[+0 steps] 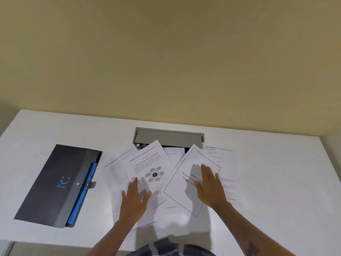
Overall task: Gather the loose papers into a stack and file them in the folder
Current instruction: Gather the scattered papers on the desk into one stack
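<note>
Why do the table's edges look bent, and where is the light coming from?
Head view: the wide-angle lens bows the table edges; shadows beside the left hand and right hand suggest light from above; the papers show soft, barely readable print.

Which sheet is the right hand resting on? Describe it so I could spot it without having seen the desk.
On the white desk, look just in front of the grey cable hatch at the fan of loose papers. The right hand lies flat on the bordered sheet, tilted at the right of the fan. Unlike its neighbours, it has a thin rectangular frame and large "Chapter" lettering.
</note>
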A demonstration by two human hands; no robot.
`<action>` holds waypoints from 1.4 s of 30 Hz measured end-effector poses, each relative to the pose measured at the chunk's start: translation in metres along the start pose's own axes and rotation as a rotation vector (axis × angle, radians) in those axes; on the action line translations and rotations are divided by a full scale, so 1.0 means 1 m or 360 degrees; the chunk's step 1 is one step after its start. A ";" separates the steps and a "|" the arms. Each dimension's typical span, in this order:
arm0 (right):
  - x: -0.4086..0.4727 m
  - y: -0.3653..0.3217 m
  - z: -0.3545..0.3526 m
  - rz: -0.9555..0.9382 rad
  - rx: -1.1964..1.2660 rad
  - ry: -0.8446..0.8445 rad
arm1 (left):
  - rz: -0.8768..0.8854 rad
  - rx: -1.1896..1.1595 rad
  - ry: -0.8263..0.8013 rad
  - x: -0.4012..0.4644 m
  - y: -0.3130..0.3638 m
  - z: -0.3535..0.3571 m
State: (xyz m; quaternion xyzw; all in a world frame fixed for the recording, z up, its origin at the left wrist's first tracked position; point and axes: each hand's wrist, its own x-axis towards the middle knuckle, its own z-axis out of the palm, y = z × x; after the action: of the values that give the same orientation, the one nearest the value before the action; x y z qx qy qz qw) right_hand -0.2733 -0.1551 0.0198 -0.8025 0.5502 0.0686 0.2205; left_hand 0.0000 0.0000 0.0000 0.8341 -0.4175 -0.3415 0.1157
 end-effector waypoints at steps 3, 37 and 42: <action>0.007 0.003 -0.006 0.0188 0.0202 0.0089 | -0.0182 -0.0347 0.0272 0.008 -0.014 -0.012; 0.050 0.031 0.023 0.0502 0.0302 -0.0042 | 0.0034 -0.0134 0.0101 0.100 -0.011 -0.022; 0.049 0.026 0.021 0.0453 0.0398 -0.0036 | 0.0069 -0.0156 0.0123 0.096 -0.005 -0.019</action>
State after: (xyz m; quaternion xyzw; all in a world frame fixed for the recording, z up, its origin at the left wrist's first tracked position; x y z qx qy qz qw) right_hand -0.2758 -0.1952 -0.0238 -0.6821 0.6598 0.0391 0.3129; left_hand 0.0557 -0.0733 -0.0339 0.8308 -0.4134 -0.3265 0.1796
